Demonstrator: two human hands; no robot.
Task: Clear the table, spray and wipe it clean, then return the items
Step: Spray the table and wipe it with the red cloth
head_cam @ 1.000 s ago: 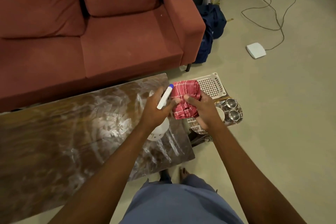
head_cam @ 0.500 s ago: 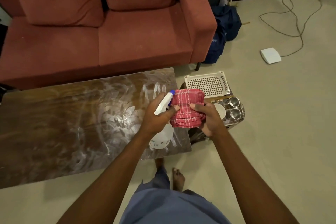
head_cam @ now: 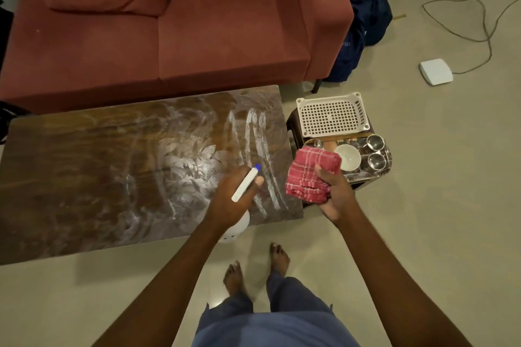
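dark wood table (head_cam: 84, 177), cleared, long axis running left-right, top smeared with white wipe streaks, heaviest toward right end. left hand (head_cam: 231, 200) over the right end near the front edge, closed around a white spray bottle (head_cam: 244, 187); bottle's long axis slanting up-right, blue nozzle tip pointing toward far right corner of table. right hand (head_cam: 332, 191) just past the table's right edge, clamped on a folded red checked cloth (head_cam: 311, 175), apart from the tabletop. further right, a low stool with white perforated tray (head_cam: 332, 117), white bowl (head_cam: 348, 157) and two steel cups (head_cam: 375, 151) parked off the table. probably mid wipe stage: unwiped span lying left of both hands, left hand nearer it, cloth hand needing to cross leftward. items not yet returned.
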